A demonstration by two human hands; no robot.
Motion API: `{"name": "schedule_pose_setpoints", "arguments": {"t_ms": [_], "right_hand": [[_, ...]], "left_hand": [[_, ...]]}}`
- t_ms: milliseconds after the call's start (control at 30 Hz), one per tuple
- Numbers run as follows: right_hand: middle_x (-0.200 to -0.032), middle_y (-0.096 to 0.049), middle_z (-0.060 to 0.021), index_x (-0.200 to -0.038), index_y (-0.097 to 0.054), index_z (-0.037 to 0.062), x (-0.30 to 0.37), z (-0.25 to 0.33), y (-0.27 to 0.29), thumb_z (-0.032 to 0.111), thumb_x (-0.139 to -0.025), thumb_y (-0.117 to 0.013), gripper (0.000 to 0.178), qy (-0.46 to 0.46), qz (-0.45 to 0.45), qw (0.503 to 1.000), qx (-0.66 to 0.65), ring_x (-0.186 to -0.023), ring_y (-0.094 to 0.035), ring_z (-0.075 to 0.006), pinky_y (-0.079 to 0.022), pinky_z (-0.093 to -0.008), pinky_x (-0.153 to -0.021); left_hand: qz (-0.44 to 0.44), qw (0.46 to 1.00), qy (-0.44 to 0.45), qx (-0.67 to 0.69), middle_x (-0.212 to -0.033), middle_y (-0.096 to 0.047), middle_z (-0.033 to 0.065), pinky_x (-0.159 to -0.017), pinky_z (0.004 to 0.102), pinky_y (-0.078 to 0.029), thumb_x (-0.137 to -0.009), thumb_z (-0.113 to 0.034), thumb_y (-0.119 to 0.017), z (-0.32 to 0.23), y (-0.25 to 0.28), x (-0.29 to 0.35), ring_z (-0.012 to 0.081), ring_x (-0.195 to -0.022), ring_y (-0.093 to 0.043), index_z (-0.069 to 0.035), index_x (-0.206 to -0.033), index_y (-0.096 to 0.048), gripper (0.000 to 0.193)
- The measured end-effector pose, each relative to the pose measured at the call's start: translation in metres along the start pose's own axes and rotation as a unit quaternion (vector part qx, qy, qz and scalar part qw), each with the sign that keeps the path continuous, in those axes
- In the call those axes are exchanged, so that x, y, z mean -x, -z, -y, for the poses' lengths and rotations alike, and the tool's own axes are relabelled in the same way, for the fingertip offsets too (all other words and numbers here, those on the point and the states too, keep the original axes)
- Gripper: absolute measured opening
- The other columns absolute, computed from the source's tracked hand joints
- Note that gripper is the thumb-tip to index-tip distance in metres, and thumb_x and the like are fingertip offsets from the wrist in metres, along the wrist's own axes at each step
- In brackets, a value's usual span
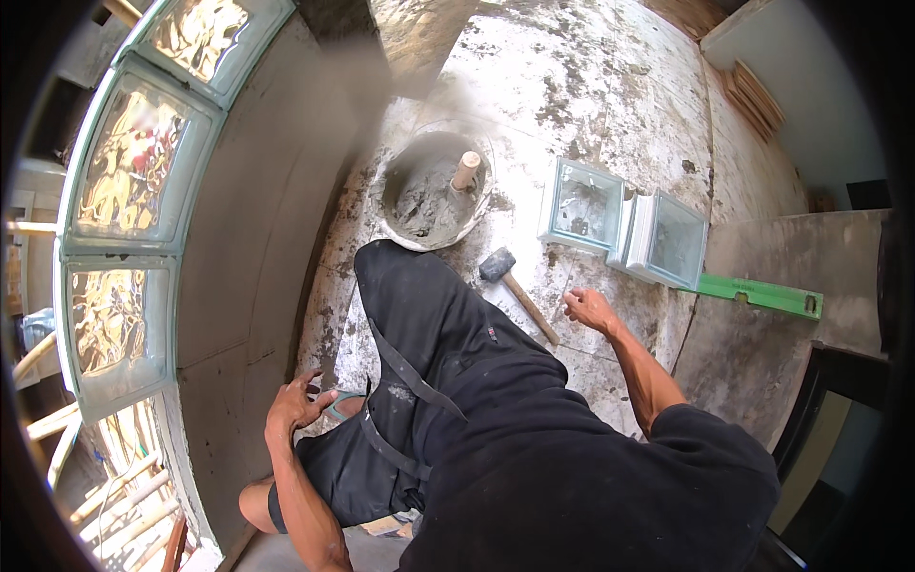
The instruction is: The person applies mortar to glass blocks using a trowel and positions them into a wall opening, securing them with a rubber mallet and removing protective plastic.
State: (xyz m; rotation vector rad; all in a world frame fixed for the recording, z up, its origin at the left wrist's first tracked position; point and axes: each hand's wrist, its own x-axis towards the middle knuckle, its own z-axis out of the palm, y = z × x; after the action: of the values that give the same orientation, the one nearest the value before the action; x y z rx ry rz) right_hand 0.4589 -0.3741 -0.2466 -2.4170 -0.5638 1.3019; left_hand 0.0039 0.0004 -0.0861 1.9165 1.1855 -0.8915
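Note:
My left hand (299, 404) hangs beside my bent knee near the grey wall, fingers apart and nothing in it. On the right, my right hand (591, 310) is over the floor with its fingers curled in; nothing shows in them. Just left of it lies a mallet with a dark head (497, 265) and a wooden handle (532, 309), apart from the hand. Beyond my knee stands a bucket of wet grey mortar (419, 205) with a wooden tool handle (465, 172) sticking up. Ahead of my right hand are clear glass blocks (586, 208), several standing close together.
A green spirit level (760, 294) lies beyond the glass blocks. Glass blocks (133, 157) are set in a curved column above the grey wall (229, 248) on my left. Brown tiles (753, 100) lean at the far right wall. The floor (562, 86) is stained white.

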Motion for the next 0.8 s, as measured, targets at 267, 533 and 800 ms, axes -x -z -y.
{"name": "schedule_pose_setpoints", "arguments": {"t_ms": [267,533,800], "right_hand": [[-0.097,-0.070,-0.0265,-0.108,-0.070,0.0005,-0.015,0.002,0.044,0.030,-0.093,-0.053,0.037,0.057,-0.258,0.963,-0.051,-0.095,-0.068,-0.0408,-0.052,-0.0447,-0.087],[-0.097,-0.073,-0.0175,-0.113,-0.070,0.0062,0.034,-0.041,0.157,0.027,-0.093,-0.060,0.030,0.059,-0.622,0.774,-0.103,-0.087,-0.069,-0.0304,-0.053,-0.0405,-0.080],[-0.122,-0.063,-0.0286,-0.128,-0.062,-0.0036,-0.010,-0.228,0.183,0.071,-0.088,-0.051,0.085,-0.088,-0.444,0.852,-0.262,-0.122,-0.056,-0.0399,-0.041,-0.0432,-0.103]], "left_hand": [[-0.087,0.992,-0.079,0.046,-0.117,-0.070,0.0206,-0.095,0.0419,-0.052,-0.090,-0.037,-0.067,-0.001,0.000,0.005,0.0341,-0.110,-0.068,-0.002,-0.133,-0.057,0.056],[-0.162,0.980,-0.107,0.045,-0.114,-0.070,0.0213,-0.094,0.0403,-0.052,-0.093,-0.032,-0.065,-0.045,0.018,0.021,0.0333,-0.109,-0.069,0.002,-0.125,-0.061,0.047],[-0.180,0.937,-0.271,0.130,-0.112,-0.072,0.0175,-0.088,0.0354,-0.054,-0.096,-0.019,-0.063,-0.195,0.031,0.002,0.0252,-0.103,-0.070,0.000,-0.127,-0.061,0.036]]}}
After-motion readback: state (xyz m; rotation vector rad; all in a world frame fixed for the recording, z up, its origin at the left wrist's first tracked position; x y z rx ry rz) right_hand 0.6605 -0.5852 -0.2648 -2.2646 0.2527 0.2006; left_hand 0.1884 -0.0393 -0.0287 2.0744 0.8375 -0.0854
